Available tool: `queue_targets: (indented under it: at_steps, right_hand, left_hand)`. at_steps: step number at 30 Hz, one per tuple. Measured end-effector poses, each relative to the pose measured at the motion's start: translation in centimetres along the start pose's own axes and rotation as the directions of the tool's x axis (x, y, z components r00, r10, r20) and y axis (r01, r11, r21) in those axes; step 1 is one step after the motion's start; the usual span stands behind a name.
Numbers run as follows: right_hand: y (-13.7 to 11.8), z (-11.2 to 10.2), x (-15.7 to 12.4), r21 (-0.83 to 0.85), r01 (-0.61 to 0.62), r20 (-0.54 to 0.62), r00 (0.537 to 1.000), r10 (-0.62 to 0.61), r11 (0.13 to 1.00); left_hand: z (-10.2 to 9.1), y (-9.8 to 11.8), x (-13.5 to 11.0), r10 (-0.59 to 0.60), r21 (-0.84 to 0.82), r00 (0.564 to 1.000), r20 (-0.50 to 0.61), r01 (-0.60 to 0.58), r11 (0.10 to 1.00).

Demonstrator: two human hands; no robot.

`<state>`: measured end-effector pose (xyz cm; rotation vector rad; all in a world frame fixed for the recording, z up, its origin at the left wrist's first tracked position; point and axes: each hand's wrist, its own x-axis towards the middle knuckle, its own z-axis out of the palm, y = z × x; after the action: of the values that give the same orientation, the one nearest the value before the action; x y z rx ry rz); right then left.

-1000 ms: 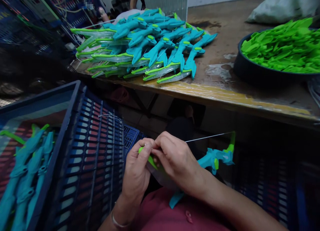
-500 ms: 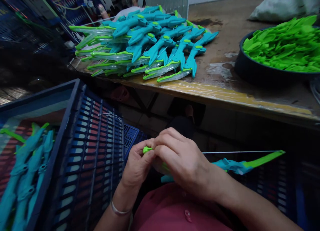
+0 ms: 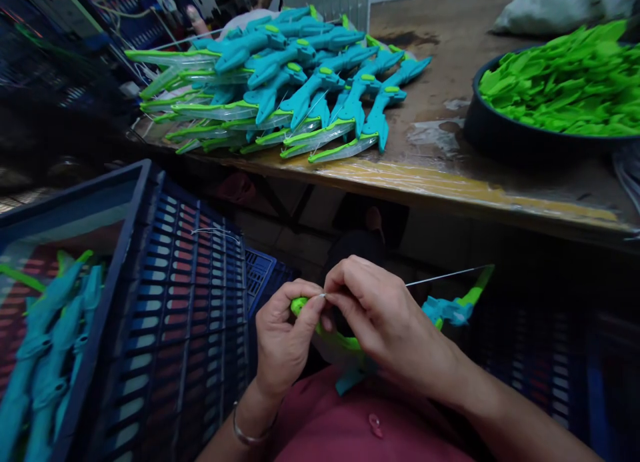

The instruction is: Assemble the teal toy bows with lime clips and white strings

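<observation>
Low in front of my maroon shirt is a toy crossbow (image 3: pixel 447 311) of teal and bright green plastic, tilted, with its middle hidden behind my right hand and wrist. My left hand (image 3: pixel 283 339) is closed around one green limb tip (image 3: pixel 299 306), thumb and forefinger pressed together. Thumb and fingers of my right hand (image 3: pixel 383 309) pinch the end of a white string (image 3: pixel 443 276) right beside that tip, touching my left fingertips. From there the string passes behind the right hand and runs taut to the far green limb tip (image 3: pixel 486 273).
A pile of similar toy crossbows (image 3: pixel 320 82) lies on the worn wooden table (image 3: pixel 435 175). To its right stands a black tub (image 3: pixel 493 125) heaped with green plastic pieces (image 3: pixel 575 82). A blue slatted crate (image 3: pixel 170 315) at left holds several teal parts (image 3: pixel 45 355).
The toy crossbow has tilted, its far limb swinging up and leftward. My hands have parted slightly, and the string end now shows between my fingertips.
</observation>
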<state>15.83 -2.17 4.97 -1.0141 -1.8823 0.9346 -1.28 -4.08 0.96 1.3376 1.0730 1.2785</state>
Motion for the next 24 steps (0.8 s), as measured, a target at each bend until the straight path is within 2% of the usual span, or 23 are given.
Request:
queue_targets:
  at_steps: [4, 8, 11, 18, 21, 24]
  right_hand:
    - [0.6, 0.4, -0.1, -0.072, 0.113, -0.039, 0.992, -0.116, 0.991]
    - [1.0, 0.9, -0.2, -0.147, 0.213, -0.155, 0.96, -0.235, 0.966]
    - [1.1, 1.4, -0.5, -0.215, 0.237, -0.183, 0.943, -0.277, 0.947]
    - [1.3, 2.9, -1.1, -0.37, 0.271, -0.219, 0.904, -0.366, 0.889]
    - [1.5, 3.1, -0.9, -0.293, 0.256, -0.284, 0.896, -0.34, 0.921]
    - [1.5, 3.0, -0.9, -0.111, 0.17, -0.305, 0.932, -0.196, 0.979]
  left_hand:
    - [-0.1, 0.0, 0.2, 0.018, -0.022, 0.999, 0.04, -0.017, 1.0]
    - [-0.1, -0.1, 0.1, -0.067, -0.053, 0.997, 0.046, 0.069, 0.996]
    - [0.2, -0.2, -0.1, -0.116, -0.103, 0.993, 0.014, 0.116, 0.988]
    - [0.5, -0.8, -0.5, -0.137, -0.129, 0.99, -0.03, 0.132, 0.983]
    - [0.9, -0.8, -0.4, -0.179, -0.222, 0.983, -0.036, 0.166, 0.961]
    - [1.3, -0.5, -0.1, -0.219, -0.332, 0.975, -0.025, 0.199, 0.922]
